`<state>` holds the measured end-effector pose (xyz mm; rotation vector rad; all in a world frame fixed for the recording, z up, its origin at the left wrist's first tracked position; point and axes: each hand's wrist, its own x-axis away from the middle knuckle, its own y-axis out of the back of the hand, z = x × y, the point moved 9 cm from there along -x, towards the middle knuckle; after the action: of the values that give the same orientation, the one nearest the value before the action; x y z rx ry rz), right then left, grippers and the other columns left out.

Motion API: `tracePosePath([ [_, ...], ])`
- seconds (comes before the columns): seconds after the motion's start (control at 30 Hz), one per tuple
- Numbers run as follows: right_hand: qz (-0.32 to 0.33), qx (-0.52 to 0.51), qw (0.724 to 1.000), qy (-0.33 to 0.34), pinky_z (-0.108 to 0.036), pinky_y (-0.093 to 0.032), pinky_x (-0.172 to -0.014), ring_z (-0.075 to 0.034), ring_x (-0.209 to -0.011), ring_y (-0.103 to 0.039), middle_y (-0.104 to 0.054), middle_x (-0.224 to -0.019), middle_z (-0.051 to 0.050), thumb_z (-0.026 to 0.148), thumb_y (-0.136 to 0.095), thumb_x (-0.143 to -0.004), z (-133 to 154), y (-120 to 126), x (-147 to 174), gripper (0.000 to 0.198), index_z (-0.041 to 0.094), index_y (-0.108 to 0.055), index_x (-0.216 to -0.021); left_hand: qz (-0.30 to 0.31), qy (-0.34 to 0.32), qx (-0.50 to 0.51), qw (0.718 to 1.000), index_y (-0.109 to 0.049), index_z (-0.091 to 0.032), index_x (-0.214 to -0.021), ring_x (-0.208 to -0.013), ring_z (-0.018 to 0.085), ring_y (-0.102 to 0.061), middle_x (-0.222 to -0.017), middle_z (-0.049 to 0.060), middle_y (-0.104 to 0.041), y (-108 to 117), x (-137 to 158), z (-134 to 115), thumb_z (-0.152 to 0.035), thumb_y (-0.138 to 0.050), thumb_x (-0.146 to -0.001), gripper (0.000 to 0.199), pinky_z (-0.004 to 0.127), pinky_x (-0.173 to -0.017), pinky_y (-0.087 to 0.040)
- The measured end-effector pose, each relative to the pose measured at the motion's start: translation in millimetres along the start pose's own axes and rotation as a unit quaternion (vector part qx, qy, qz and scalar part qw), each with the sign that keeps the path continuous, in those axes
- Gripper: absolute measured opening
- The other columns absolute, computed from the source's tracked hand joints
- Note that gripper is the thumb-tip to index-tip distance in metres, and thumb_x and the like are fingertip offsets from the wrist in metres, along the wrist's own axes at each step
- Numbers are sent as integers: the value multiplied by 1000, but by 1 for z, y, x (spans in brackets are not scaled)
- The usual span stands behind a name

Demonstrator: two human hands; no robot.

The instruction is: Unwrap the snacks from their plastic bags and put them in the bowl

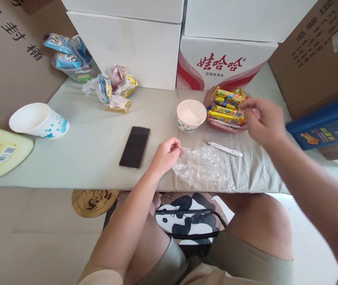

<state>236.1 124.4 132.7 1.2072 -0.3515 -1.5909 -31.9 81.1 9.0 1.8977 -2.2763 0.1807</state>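
Note:
My left hand (169, 154) is closed, pinching the edge of a crumpled clear plastic bag (206, 168) that lies flat along the table's front edge. My right hand (265, 120) is at the right side of a pink basket (226, 127), fingers bent together in a pinch. Its fingertips meet the ends of yellow-wrapped snack sticks (228, 95) piled there; whether one is between them is hidden. A white paper bowl (191, 114) stands left of the basket. Between bowl and bag lies a white utility knife (224, 148).
A black phone (134, 147) lies left of my left hand. Farther left are a tipped paper cup (39, 120), bagged snacks (115, 89) and a pale yellow jug (4, 152). White cartons (225, 63) wall the back; brown boxes (329, 59) flank the sides.

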Motion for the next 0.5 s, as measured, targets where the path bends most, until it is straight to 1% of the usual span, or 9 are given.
tracePosePath([
  [0.03, -7, -39, 999, 25, -39, -52, -82, -23, -87, -69, -75, -90, -7, 17, -53, -89, 19, 1, 22, 16, 22, -68, -88, -2, 0, 2, 1000, -48, -21, -69, -61, 14, -60, -65, -2, -63, 1, -1, 0, -10, -50, -68, 12, 26, -62, -43],
  [0.07, 9, -76, 996, 42, -37, -53, -77, -21, -80, -69, -74, -84, -4, 17, -53, -89, 35, -5, 45, 16, 23, -67, -87, -4, 4, 3, 1000, -49, -21, -70, -61, 14, -61, -67, -2, -65, 2, -2, 1, -12, -50, -70, 10, 27, -62, -44],
  [0.13, 103, -135, 983, 67, -34, -54, -68, -20, -70, -69, -72, -78, -1, 17, -54, -89, 61, -36, 91, 14, 25, -66, -90, -14, 16, 5, 1000, -52, -21, -74, -63, 15, -62, -70, 0, -68, 5, -3, 3, -18, -51, -77, 4, 28, -65, -46],
  [0.17, 142, -149, 976, 66, -34, -55, -68, -20, -72, -70, -73, -80, -2, 18, -54, -90, 67, -52, 110, 14, 25, -65, -91, -21, 18, 6, 1000, -54, -21, -79, -66, 15, -63, -74, 1, -69, 7, -3, 3, -22, -53, -80, 1, 28, -68, -47],
  [0.23, 176, -152, 971, 60, -37, -58, -73, -23, -81, -72, -75, -89, -4, 21, -53, -92, 70, -78, 137, 16, 25, -64, -103, -30, 5, 4, 1000, -57, -22, -93, -80, 17, -67, -89, 3, -73, 10, -3, 3, -30, -60, -81, 14, 29, -76, -49],
  [0.3, 178, -133, 973, 55, -43, -59, -82, -27, -95, -72, -76, -103, -8, 27, -55, -93, 66, -90, 148, 29, 24, -59, -122, -24, -23, -17, 999, -56, -23, -110, -98, 18, -67, -112, 6, -71, 10, -3, 1, -32, -72, -75, 39, 29, -84, -50],
  [0.37, 172, -104, 978, 60, -50, -56, -90, -32, -108, -69, -72, -118, -13, 35, -59, -92, 60, -93, 151, 45, 23, -53, -134, -9, -39, -60, 997, -55, -24, -120, -108, 19, -64, -127, 8, -65, 9, -4, 4, -28, -79, -68, 58, 30, -88, -50],
  [0.43, 177, -81, 978, 74, -54, -53, -96, -35, -118, -64, -68, -129, -16, 40, -60, -91, 57, -93, 150, 51, 21, -51, -138, -10, -34, -111, 993, -56, -24, -122, -105, 18, -65, -126, 8, -65, 12, -6, 10, -23, -78, -68, 58, 30, -88, -50],
  [0.5, 193, -63, 975, 89, -56, -50, -102, -35, -126, -61, -65, -136, -16, 40, -59, -92, 59, -94, 150, 51, 21, -53, -138, -40, -24, -148, 988, -59, -22, -116, -96, 16, -66, -115, 6, -68, 22, -11, 13, -19, -73, -71, 47, 28, -85, -50],
])
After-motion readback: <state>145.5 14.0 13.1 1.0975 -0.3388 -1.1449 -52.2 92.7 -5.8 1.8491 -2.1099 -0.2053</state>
